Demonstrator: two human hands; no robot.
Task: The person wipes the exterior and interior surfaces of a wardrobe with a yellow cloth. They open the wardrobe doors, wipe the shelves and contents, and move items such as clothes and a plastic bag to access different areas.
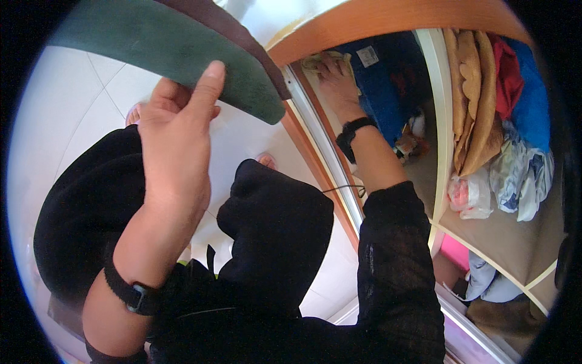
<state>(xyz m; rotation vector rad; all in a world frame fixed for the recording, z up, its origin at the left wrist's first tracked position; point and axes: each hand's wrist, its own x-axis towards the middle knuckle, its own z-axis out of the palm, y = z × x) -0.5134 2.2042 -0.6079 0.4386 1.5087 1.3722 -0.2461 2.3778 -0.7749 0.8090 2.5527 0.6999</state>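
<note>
My left hand (177, 123) grips the lower edge of a flat dark green panel (173, 50) with a rounded end, thumb on its near face. A dark brown layer (232, 32) shows along the panel's far edge; whether the two are joined I cannot tell. Inside the open cabinet, my right hand (337, 84) is on a crumpled yellowish cloth (349, 61), fingers bent over it and partly hiding it. Right beside that hand stands a dark blue item (377, 91) bearing a white label (367, 56).
An orange-brown wooden edge (400, 20) crosses above the cabinet opening. A metal sliding track (325, 132) runs along its front, with a thin dark cord (345, 187) over it. Beyond a pale divider (436, 113) are folded brown fabric (473, 100) and plastic bags (518, 177).
</note>
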